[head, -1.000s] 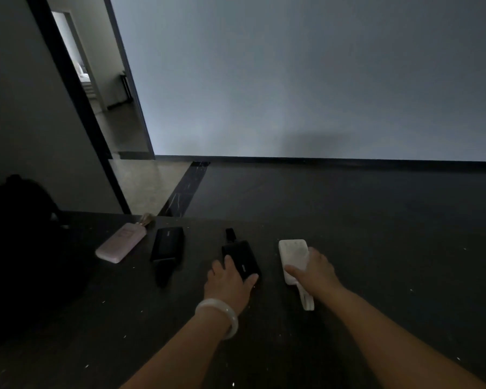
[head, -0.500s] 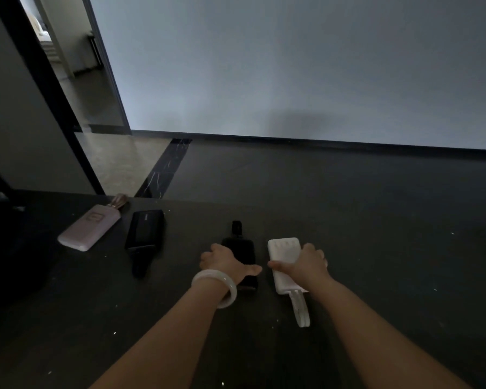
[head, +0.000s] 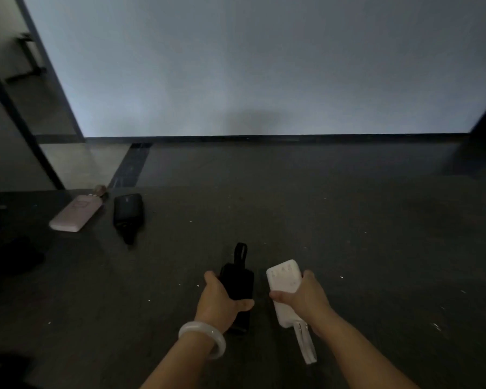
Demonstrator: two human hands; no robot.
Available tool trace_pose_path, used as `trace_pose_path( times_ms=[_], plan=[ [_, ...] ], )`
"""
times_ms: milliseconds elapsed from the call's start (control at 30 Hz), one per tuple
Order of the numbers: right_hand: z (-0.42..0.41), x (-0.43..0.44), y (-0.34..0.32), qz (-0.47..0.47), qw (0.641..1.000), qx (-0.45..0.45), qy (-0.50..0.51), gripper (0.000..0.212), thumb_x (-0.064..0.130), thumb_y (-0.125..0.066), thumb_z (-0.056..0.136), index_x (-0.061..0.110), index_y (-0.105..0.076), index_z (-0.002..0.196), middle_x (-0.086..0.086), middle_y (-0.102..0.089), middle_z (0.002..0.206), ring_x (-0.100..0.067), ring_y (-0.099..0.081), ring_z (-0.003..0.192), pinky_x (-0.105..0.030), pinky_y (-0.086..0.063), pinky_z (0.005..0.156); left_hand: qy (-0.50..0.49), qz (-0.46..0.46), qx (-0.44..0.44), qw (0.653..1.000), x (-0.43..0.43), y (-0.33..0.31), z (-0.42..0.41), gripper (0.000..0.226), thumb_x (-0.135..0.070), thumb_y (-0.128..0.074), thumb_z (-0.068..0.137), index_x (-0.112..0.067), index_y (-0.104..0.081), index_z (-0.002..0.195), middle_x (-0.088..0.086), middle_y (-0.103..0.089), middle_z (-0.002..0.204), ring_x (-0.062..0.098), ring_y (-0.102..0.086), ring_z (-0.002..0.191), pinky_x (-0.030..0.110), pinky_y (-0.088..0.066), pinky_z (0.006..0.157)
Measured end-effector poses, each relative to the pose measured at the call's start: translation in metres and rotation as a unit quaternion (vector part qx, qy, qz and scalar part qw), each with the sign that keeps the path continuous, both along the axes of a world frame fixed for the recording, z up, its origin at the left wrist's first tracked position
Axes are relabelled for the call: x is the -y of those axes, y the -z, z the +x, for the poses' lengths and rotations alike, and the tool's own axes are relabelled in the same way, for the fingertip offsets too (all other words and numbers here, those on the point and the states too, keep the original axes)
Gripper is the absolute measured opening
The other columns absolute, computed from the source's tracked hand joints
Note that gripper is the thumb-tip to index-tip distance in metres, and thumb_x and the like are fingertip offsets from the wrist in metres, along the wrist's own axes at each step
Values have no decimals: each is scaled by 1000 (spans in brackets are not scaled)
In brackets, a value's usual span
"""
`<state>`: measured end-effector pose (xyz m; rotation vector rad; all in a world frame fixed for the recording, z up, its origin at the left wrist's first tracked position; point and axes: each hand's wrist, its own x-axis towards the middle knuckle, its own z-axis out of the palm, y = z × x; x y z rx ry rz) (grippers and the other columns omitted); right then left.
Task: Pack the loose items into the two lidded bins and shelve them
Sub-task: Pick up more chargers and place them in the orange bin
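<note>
Packing's barely begun — left grip [head: 222, 301] wrapped round a black pack [head: 237, 284], right grip [head: 306, 299] clamped on a white pack [head: 285, 290], both low centre at the bench [head: 362, 262]. Upper left, pink pack [head: 75, 213] and second black pack [head: 128, 211] wait — no bins in sight.

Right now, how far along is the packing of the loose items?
Done: nothing that shows; no bin or shelf is in view. In hand: the left hand grips the black bank and the right hand grips the white bank. Left: the pink bank and the far black bank lie untouched on the table, and all four must go into bins.
</note>
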<state>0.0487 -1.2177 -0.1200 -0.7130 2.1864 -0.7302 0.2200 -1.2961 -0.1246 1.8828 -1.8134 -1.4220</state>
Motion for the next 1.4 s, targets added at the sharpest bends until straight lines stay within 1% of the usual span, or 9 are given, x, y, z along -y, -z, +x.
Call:
trace_pose_path(
  times_ms=[167, 333, 533, 700, 867, 1000, 1167, 1300, 1400],
  plan=[
    [-2, -86, -17, -36, 994, 55, 87, 66, 35, -84, 69, 20, -42, 117, 1, -54, 109, -13, -56, 90, -28, -51, 66, 20, 60, -127, 990, -53, -6, -12, 88, -28, -89, 65, -14, -38, 136, 6, -53, 132, 15, -54, 99, 19, -39, 56],
    [-11, -176, -35, -68, 976, 58, 198, 59, 31, -86, 66, 19, -47, 109, 1, -59, 104, -16, -61, 89, -33, -56, 67, 90, 108, -192, 971, -111, -13, -40, 68, -20, -90, 64, -9, -55, 122, 11, -66, 116, 25, -64, 102, 42, -53, 88],
    [-24, -275, -61, -91, 956, 37, 278, 61, 30, -87, 65, 15, -49, 111, -2, -60, 104, -17, -61, 87, -32, -55, 64, 167, 72, -227, 957, -194, -36, -67, 67, -22, -90, 63, -12, -54, 118, 5, -67, 106, 19, -65, 93, 30, -54, 67],
    [-36, -353, -85, -103, 947, 16, 305, 71, 34, -85, 67, 18, -44, 122, -2, -56, 110, -20, -58, 94, -36, -54, 67, 222, 45, -234, 945, -265, -58, -91, 69, -26, -91, 60, -12, -56, 118, 5, -68, 106, 19, -67, 93, 39, -57, 81],
    [-50, -440, -111, -138, 936, 6, 323, 76, 36, -85, 67, 17, -42, 127, -2, -55, 111, -19, -56, 92, -33, -51, 63, 231, 28, -267, 935, -356, -81, -112, 65, -28, -91, 61, -17, -54, 113, 1, -67, 102, 15, -67, 88, 28, -55, 66],
    [-63, -503, -127, -157, 930, -18, 332, 77, 37, -83, 69, 17, -40, 130, -2, -54, 112, -20, -57, 95, -31, -49, 62, 251, 33, -287, 924, -420, -95, -131, 64, -29, -90, 62, -23, -52, 113, 0, -66, 104, 18, -67, 91, 37, -58, 75],
    [-78, -568, -137, -165, 918, -34, 360, 74, 40, -82, 69, 20, -41, 128, 3, -55, 105, -14, -56, 87, -28, -48, 56, 283, 34, -303, 909, -474, -109, -154, 59, -32, -90, 60, -24, -55, 106, 0, -68, 99, 15, -69, 85, 29, -56, 64],
    [-88, -618, -147, -135, 909, -50, 391, 60, 42, -78, 74, 21, -47, 121, 2, -61, 105, -15, -61, 88, -27, -49, 61, 366, 78, -300, 878, -504, -118, -185, 64, -35, -88, 63, -22, -56, 117, 2, -69, 106, 19, -69, 93, 42, -57, 83],
    [-87, -663, -151, -133, 890, -49, 434, 33, 38, -76, 78, 31, -49, 96, 10, -61, 86, -8, -62, 68, -20, -45, 50, 427, 131, -298, 844, -528, -123, -205, 61, -34, -86, 64, -19, -61, 117, 4, -73, 101, 19, -72, 89, 36, -57, 76]
  ],
)
